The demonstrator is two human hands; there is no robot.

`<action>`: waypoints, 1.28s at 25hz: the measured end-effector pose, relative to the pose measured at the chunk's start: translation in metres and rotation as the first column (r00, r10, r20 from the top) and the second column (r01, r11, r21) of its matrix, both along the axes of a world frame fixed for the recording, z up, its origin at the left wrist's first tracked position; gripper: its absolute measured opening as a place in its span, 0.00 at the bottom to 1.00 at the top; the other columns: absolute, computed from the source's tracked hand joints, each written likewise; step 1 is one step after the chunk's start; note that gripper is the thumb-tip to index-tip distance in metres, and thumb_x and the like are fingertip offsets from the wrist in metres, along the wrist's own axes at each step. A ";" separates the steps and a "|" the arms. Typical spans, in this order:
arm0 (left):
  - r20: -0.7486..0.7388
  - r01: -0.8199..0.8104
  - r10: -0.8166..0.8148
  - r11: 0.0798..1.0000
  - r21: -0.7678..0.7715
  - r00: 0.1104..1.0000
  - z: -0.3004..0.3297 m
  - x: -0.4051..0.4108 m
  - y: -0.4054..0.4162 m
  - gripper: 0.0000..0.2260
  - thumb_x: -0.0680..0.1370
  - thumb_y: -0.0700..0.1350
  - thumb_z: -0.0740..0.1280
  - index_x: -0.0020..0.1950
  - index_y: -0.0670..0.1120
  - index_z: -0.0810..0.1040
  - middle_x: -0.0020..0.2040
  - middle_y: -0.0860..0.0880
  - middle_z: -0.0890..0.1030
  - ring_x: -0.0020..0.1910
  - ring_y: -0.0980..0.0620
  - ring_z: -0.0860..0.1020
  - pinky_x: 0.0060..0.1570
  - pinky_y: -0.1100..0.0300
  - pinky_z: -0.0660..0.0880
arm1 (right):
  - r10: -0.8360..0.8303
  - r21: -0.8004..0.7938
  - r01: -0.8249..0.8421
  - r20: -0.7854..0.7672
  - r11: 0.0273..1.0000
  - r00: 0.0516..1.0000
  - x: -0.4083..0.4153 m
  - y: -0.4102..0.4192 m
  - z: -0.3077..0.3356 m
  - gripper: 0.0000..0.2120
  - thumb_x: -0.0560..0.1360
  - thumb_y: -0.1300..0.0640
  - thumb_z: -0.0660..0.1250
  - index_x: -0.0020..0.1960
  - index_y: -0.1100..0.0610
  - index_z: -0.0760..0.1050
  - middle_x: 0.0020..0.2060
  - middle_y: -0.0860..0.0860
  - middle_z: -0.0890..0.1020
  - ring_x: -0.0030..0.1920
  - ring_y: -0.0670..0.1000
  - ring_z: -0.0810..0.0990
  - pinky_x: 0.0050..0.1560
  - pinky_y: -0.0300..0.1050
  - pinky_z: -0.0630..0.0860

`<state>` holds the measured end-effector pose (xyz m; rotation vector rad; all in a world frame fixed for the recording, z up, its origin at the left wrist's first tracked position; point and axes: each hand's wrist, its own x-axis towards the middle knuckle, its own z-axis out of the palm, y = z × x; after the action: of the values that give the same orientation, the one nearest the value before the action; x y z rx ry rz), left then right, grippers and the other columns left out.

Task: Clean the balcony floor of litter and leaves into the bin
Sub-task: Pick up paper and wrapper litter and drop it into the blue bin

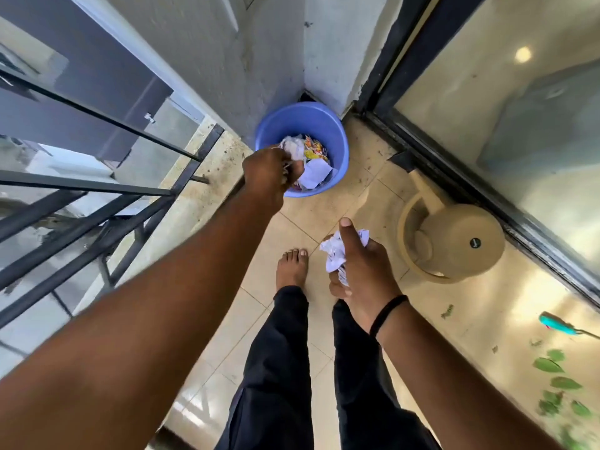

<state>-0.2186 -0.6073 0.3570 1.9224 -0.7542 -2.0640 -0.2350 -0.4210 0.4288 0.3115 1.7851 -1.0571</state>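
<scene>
A blue plastic bin (pixel 337 138) stands in the balcony corner, holding crumpled white paper and colourful wrappers (pixel 316 157). My left hand (pixel 268 177) reaches over the bin's near-left rim, its fingers closed around a wad of white paper. My right hand (pixel 363 271) hangs lower, above my legs, gripping a crumpled white paper ball (pixel 336 251) with the thumb pointing up. Green leaves (pixel 558 381) lie scattered on the beige tiles at the right.
A beige bin lid with a swing flap (pixel 454 245) lies on the floor by the sliding glass door (pixel 519 125). A dark metal railing (pixel 97 196) runs along the left. A teal-handled tool (pixel 558 324) rests at the right edge. My bare foot (pixel 292 267) stands mid-floor.
</scene>
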 end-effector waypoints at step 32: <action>0.063 0.293 -0.322 0.915 0.276 0.945 0.006 0.035 0.105 0.13 0.83 0.52 0.63 0.50 0.43 0.79 0.50 0.42 0.83 0.45 0.45 0.83 0.45 0.55 0.80 | -0.605 -0.122 0.742 0.500 0.659 0.620 -0.058 0.007 -0.043 0.21 0.84 0.44 0.54 0.65 0.59 0.71 0.58 0.60 0.81 0.57 0.60 0.82 0.58 0.51 0.77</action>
<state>-0.1839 -0.5025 0.3633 2.1916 -0.8976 -2.3656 -0.2926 -0.4138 0.3860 1.0062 1.0562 -1.6478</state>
